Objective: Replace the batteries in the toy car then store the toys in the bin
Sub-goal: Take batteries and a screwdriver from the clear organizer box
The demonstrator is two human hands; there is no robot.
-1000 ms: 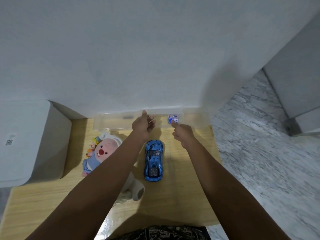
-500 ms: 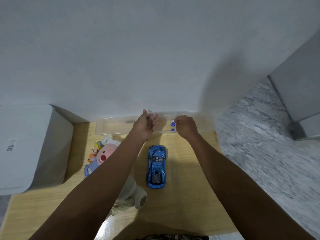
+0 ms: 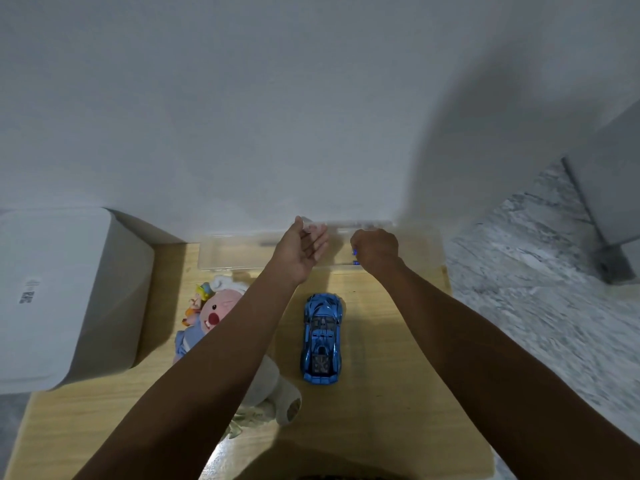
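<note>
Both bare forearms reach forward from the bottom of the view, converging toward the far side. The left hand [image 3: 304, 252] is turned palm inward, thumb raised, its fingers [image 3: 320, 239] loosely curled and partly spread, pinching something clear and blurred at their tips. The right hand [image 3: 375, 249] is curled into a loose fist, knuckles up, wrist bent downward. The 2 hands sit near each other, level, not touching.

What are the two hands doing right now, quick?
Left hand: open, fingers loosely curled, palm showing, holding nothing that can be seen.
Right hand: closed in a fist over the clear bin; small blue things peek out beside it, too tiny to name.
</note>
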